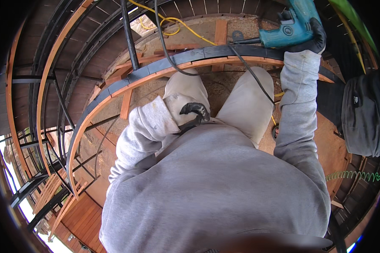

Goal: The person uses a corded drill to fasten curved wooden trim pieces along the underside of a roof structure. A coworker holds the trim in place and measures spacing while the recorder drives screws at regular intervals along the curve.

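Upper right, the gloved right hand [318, 37] grips the teal power drill [288, 31]; the left hand [199, 110] curls mid-frame (grasp unclear), and that black cable [256, 79], draped near the nose [248, 41], could snag.

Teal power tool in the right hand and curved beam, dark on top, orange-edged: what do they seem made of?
Power tool: probably satin hard plastic, by its smooth moulded curves.
Beam: edge likely bare wood, matt orange-brown; segmented dark-grey top could be painted wood or metal.
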`<state>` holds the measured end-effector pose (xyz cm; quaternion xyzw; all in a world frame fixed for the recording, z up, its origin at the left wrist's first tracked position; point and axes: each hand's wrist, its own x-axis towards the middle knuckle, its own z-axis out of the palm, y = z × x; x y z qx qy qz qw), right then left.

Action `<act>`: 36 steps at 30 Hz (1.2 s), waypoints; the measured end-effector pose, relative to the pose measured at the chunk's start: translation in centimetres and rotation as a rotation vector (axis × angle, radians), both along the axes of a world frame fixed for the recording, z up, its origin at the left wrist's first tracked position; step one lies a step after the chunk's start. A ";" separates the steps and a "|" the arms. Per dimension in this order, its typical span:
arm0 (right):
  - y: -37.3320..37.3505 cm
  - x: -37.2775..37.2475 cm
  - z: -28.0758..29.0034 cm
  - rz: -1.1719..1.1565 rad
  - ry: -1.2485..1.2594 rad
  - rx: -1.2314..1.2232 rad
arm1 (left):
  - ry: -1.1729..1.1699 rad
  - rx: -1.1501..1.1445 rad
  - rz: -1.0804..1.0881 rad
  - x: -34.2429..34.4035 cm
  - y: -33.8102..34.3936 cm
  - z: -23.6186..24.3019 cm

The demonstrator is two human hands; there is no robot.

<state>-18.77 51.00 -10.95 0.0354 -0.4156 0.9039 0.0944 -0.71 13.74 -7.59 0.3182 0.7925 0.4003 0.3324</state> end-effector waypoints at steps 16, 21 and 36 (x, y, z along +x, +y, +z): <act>-0.7 -5.6 2.8 0.058 -0.221 0.282 | -0.601 -0.801 1.146 27.1 -19.5 -32.7; -1.4 -6.2 3.7 0.015 -0.192 0.327 | -0.403 -0.671 1.062 23.7 -13.4 -40.3; -3.4 0.3 3.1 -0.179 -0.184 0.430 | 0.034 -0.086 1.207 15.2 -21.3 -11.0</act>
